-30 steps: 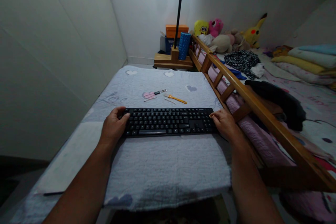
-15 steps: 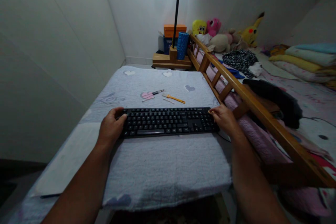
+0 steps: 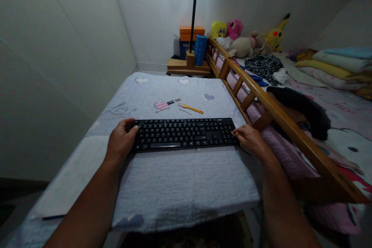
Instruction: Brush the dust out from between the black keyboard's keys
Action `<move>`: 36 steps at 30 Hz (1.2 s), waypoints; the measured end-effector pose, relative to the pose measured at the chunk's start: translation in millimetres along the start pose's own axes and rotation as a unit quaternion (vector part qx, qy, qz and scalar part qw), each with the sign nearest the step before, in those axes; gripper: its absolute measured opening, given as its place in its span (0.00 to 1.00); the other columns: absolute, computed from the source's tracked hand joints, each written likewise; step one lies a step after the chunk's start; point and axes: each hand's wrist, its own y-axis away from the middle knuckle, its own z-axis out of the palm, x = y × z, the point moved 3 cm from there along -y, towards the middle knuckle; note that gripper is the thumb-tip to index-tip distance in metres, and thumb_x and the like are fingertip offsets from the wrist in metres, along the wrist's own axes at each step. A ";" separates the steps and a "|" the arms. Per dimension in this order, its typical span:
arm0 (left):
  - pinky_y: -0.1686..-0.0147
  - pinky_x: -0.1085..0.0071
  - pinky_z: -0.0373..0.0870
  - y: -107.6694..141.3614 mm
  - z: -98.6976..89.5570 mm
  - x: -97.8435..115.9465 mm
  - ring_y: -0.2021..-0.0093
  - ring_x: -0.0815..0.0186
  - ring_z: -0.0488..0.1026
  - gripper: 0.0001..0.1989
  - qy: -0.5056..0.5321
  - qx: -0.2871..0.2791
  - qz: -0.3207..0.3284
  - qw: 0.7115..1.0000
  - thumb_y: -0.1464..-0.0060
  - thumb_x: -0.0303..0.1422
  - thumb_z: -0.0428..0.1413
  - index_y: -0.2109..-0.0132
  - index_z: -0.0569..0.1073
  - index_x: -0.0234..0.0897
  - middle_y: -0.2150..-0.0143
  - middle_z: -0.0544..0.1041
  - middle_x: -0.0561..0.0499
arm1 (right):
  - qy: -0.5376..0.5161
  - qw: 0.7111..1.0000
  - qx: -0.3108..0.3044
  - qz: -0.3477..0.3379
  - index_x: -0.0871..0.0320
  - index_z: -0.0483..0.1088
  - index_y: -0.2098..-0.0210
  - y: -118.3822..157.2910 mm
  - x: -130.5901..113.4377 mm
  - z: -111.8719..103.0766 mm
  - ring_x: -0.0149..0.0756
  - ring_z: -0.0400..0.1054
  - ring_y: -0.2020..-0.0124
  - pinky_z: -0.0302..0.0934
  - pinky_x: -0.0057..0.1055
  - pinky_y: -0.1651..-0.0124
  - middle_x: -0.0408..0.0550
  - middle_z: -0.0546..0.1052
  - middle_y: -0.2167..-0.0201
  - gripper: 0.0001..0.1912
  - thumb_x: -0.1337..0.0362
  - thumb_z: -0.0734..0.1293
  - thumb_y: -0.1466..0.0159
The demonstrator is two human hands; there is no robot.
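A black full-size keyboard (image 3: 174,135) lies across the cloth-covered table in front of me. My left hand (image 3: 121,136) is closed on its left end, thumb on top and fingers round the far corner. Over the number pad at the right end, my right hand (image 3: 247,139) is pinched, its fingertips touching the keys or just above them. A tiny pale bit shows between those fingertips, too small to name. Beyond the keyboard lie a small yellow-handled brush (image 3: 192,109), a cotton swab (image 3: 185,111), another thin swab (image 3: 162,109) and a slim dark-and-metal tool (image 3: 173,101).
A pale flat sheet (image 3: 72,178) lies at the table's left. Along the right side runs a wooden bed rail (image 3: 270,104), with clothes and bedding behind it. A lamp stand (image 3: 194,11), boxes and a blue roller (image 3: 200,50) stand at the far end.
My right hand has slid toward me along the keyboard's right end, from the upper part of the number pad to lower keys. The left hand keeps its hold.
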 end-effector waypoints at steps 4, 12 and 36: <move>0.41 0.56 0.71 -0.8 0.4 -2.3 0.48 0.53 0.78 0.22 0.001 0.001 -0.004 1.000 0.51 0.39 0.59 0.48 0.76 0.38 0.50 0.81 0.43 | -0.006 0.999 -0.051 -0.008 0.54 0.82 0.62 13.1 0.8 -6.1 0.36 0.75 0.60 0.63 0.28 0.56 0.49 0.80 0.61 0.12 0.63 0.65 0.32; 0.40 0.56 0.70 0.2 -0.8 0.8 0.48 0.53 0.78 0.19 -0.002 0.005 -0.001 1.000 0.52 0.38 0.59 0.51 0.76 0.40 0.51 0.81 0.45 | -0.004 0.999 0.035 -0.007 0.56 0.81 0.59 -21.0 -13.4 -9.7 0.38 0.74 0.57 0.64 0.30 0.52 0.51 0.80 0.60 0.11 0.68 0.65 0.33; 0.41 0.56 0.71 2.4 -1.0 3.2 0.49 0.53 0.78 0.20 0.006 0.003 -0.006 1.000 0.53 0.39 0.60 0.52 0.76 0.40 0.53 0.81 0.46 | 0.015 0.997 -0.066 -0.022 0.55 0.82 0.63 -17.4 -9.3 -13.8 0.38 0.75 0.60 0.63 0.29 0.56 0.50 0.81 0.62 0.12 0.65 0.65 0.34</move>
